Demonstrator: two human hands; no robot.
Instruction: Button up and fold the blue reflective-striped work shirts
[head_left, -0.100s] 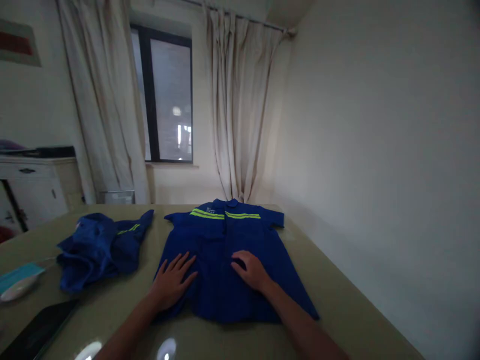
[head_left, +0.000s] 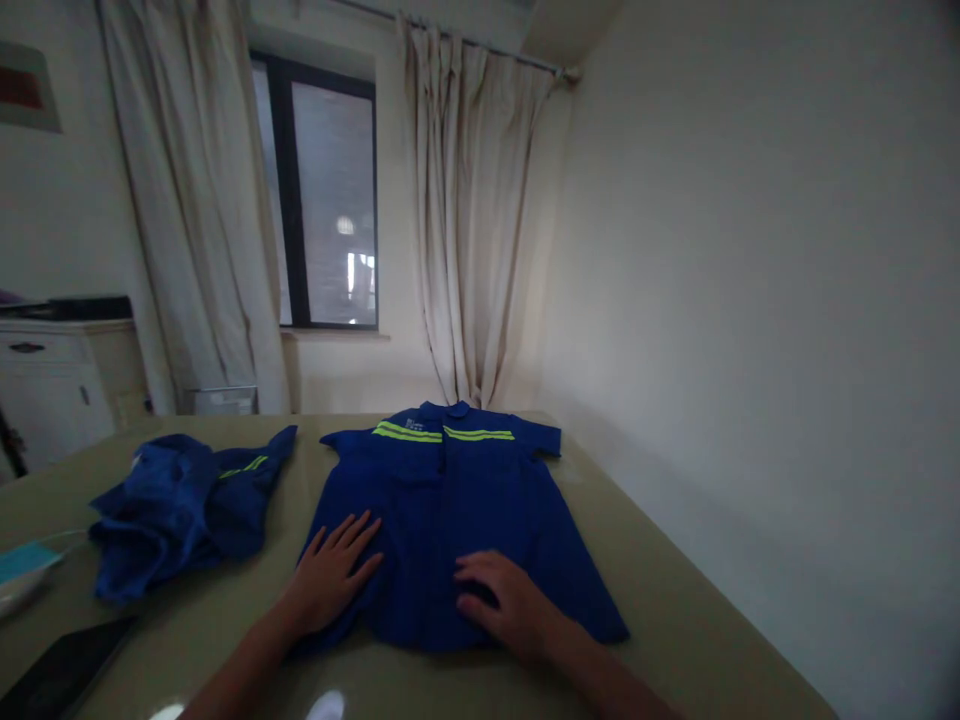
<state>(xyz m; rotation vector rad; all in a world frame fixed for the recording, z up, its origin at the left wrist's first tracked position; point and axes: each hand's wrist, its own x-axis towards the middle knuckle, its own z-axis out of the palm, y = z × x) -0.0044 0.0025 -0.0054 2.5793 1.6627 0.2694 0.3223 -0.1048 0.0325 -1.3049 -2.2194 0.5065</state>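
A blue short-sleeved shirt (head_left: 442, 510) with yellow-green stripes across its chest lies spread out on the table, collar at the far end. My left hand (head_left: 337, 570) rests on its lower left part, fingers spread flat on the cloth. Over the lower right front is my right hand (head_left: 502, 600), its fingers bent and the thumb apart, with nothing visible in it. Whether the right fingertips press on the cloth I cannot tell.
A second blue garment (head_left: 195, 510) lies crumpled to the left on the glossy table (head_left: 675, 620). Nearer me on that side are a light-blue face mask (head_left: 26, 562), a pale rounded object (head_left: 22, 593) and a dark flat device (head_left: 67, 660). A wall (head_left: 750, 350) rises along the right.
My right hand has slid toward me, down the shirt front. My left hand stays at about the same place on the cloth. The view has turned slightly right.
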